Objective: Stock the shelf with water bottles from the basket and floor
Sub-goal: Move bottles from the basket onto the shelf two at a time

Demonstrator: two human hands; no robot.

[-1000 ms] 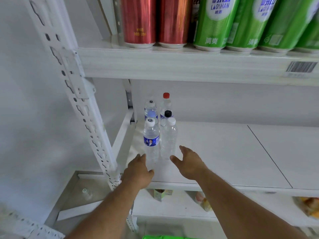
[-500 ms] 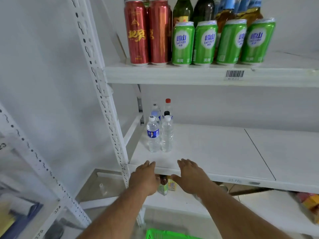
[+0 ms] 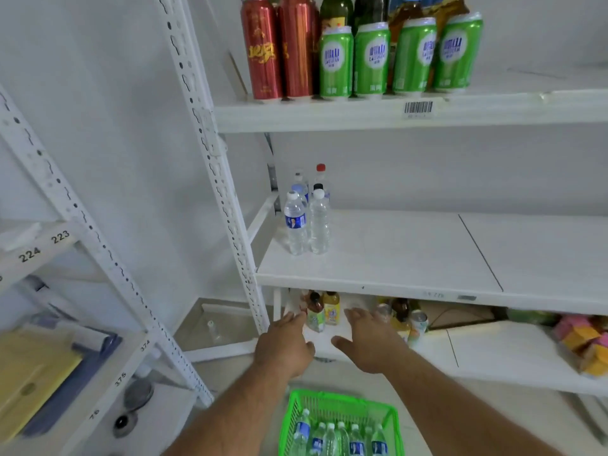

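Both hands are released and hold nothing: the left hand (image 3: pixel 284 348) and right hand (image 3: pixel 370 343) hang side by side with fingers spread, in front of the lower shelf. Just near of them, on the floor, a green basket (image 3: pixel 335 404) holds several water bottles (image 3: pixel 339 439). Farther up, six or so stocked bottles (image 3: pixel 307 222) stand clustered at the left end of the middle shelf (image 3: pixel 394 258).

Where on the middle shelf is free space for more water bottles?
The middle shelf is bare from the water bottles in its back-left corner rightward, past the panel seam. Only that corner is crowded. Both hands are empty, above the green basket.
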